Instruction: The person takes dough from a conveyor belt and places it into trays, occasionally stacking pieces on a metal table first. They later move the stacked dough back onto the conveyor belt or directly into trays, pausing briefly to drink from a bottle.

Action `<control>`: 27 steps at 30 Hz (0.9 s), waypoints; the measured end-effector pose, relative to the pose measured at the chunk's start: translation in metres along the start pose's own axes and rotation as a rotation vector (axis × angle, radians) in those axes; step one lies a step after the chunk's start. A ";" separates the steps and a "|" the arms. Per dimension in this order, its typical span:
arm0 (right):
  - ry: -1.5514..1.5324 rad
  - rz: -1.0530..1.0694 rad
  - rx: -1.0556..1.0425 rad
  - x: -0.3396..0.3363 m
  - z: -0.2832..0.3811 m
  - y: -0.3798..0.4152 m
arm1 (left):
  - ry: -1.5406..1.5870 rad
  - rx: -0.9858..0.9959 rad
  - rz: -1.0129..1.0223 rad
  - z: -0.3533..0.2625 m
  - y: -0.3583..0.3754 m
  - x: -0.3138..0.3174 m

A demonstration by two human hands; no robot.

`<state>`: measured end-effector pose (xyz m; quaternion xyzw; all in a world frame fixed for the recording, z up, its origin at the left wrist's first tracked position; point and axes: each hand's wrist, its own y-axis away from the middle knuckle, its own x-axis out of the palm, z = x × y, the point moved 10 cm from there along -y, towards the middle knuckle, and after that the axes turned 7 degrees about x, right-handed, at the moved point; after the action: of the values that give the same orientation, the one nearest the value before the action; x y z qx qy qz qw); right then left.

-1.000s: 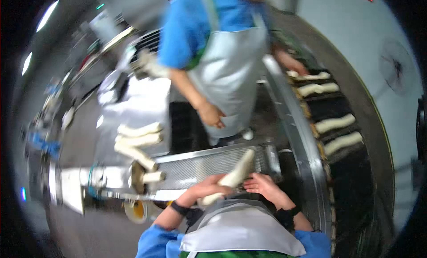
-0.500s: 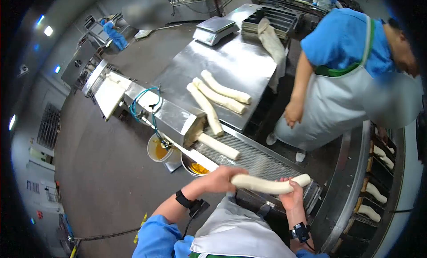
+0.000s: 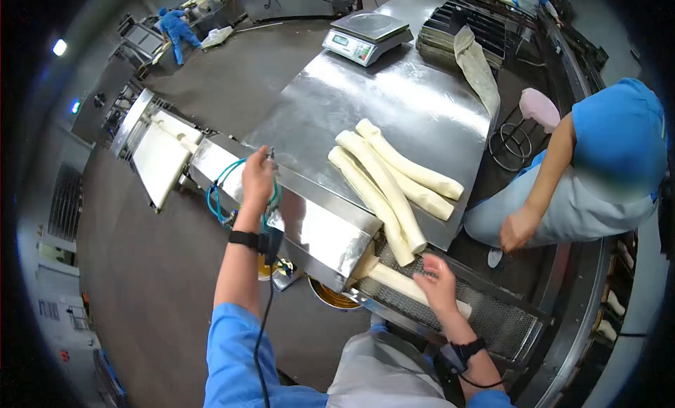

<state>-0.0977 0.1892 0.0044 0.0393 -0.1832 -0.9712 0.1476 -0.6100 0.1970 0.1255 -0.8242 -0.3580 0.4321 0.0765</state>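
Note:
My left hand (image 3: 259,181) is raised over the metal housing (image 3: 309,214) of the machine, beside teal air tubing (image 3: 226,186). Its fingers are curled near a small metal fitting; what they hold, if anything, I cannot make out. My right hand (image 3: 439,285) has its fingers apart, just above a pale dough log (image 3: 401,281) coming out of the housing onto the mesh conveyor (image 3: 492,323). Right behind it, several more dough logs (image 3: 383,179) lie side by side on the steel table (image 3: 302,119), two with ends reaching over the conveyor.
A digital scale (image 3: 365,39) and stacked baking trays (image 3: 460,35) with a cloth (image 3: 478,70) sit at the table's far end. A co-worker (image 3: 569,169) bends down at the right, near a pink stool (image 3: 540,110). A bowl (image 3: 334,295) stands below the machine.
The dough log that both hands held has been let go and lies with the others. My left hand has moved up to the housing, my right over the conveyor. The co-worker bends lower.

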 end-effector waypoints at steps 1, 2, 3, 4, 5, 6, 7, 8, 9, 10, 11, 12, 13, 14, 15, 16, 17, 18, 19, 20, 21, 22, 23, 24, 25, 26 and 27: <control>0.463 -0.003 -0.199 0.009 0.008 0.008 | -0.004 -0.043 -0.043 0.029 -0.012 -0.002; 0.541 0.035 -0.216 0.015 -0.001 0.014 | 0.112 -0.127 -0.039 0.063 -0.025 0.005; 0.544 0.024 -0.201 0.015 -0.007 0.021 | 0.173 -0.233 0.013 0.085 -0.032 0.014; 0.702 0.021 -0.232 0.019 -0.009 0.031 | 0.167 -0.229 0.009 0.096 -0.040 0.017; 0.863 0.021 -0.264 0.024 -0.007 0.038 | 0.160 -0.225 0.002 0.104 -0.045 0.021; 0.967 0.019 -0.225 0.025 -0.011 0.041 | 0.167 -0.226 0.014 0.112 -0.048 0.026; 0.972 0.017 -0.216 0.023 -0.012 0.041 | 0.147 -0.231 0.089 0.118 -0.050 0.037; 1.049 0.010 -0.198 0.021 -0.014 0.041 | 0.127 -0.235 0.163 0.117 -0.051 0.045; 1.126 0.004 -0.180 0.017 -0.017 0.041 | 0.133 -0.239 0.170 0.115 -0.051 0.048; 1.132 0.001 -0.173 0.013 -0.017 0.040 | 0.179 -0.232 0.176 0.110 -0.050 0.052; 1.166 0.009 -0.116 0.007 -0.023 0.037 | 0.223 -0.224 0.180 0.103 -0.050 0.054; 1.198 0.019 -0.059 0.002 -0.028 0.035 | 0.227 -0.226 0.183 0.098 -0.049 0.053; 1.197 0.012 -0.053 0.001 -0.029 0.036 | 0.252 -0.236 0.213 0.094 -0.049 0.053; 1.262 0.032 -0.060 0.000 -0.030 0.035 | 0.275 -0.252 0.238 0.095 -0.047 0.056; 1.326 0.051 -0.067 -0.002 -0.032 0.034 | 0.277 -0.252 0.239 0.099 -0.046 0.060; 1.328 0.051 -0.066 -0.007 -0.032 0.034 | 0.370 -0.247 0.195 0.100 -0.046 0.062; 1.231 0.097 -0.002 -0.013 -0.036 0.035 | 0.461 -0.243 0.151 0.099 -0.046 0.061; 1.133 0.142 0.061 -0.017 -0.038 0.038 | 0.462 -0.245 0.152 0.100 -0.046 0.061; 1.133 0.142 0.061 -0.023 -0.034 0.038 | 0.472 -0.266 0.141 0.101 -0.046 0.061; 0.988 0.210 0.231 -0.026 -0.038 0.043 | 0.482 -0.285 0.134 0.103 -0.047 0.059; 0.839 0.279 0.395 -0.031 -0.043 0.050 | 0.482 -0.286 0.134 0.105 -0.046 0.060; 0.756 0.310 0.444 -0.035 -0.042 0.056 | 0.414 -0.292 0.119 0.108 -0.046 0.057; 0.754 0.307 0.442 -0.039 -0.031 0.059 | 0.346 -0.295 0.105 0.110 -0.047 0.055; 0.658 0.342 0.477 -0.038 -0.021 0.065 | 0.348 -0.292 0.108 0.109 -0.048 0.056; 0.562 0.375 0.510 -0.037 -0.017 0.070 | 0.340 -0.291 0.087 0.107 -0.048 0.054; 0.430 0.388 0.548 -0.041 -0.024 0.073 | 0.332 -0.292 0.067 0.106 -0.047 0.052; 0.428 0.383 0.550 -0.041 -0.023 0.076 | 0.335 -0.291 0.071 0.106 -0.047 0.051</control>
<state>-0.0348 0.1257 0.0122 0.2439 -0.4056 -0.8106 0.3450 -0.6973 0.2454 0.0473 -0.8989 -0.3696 0.2354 -0.0003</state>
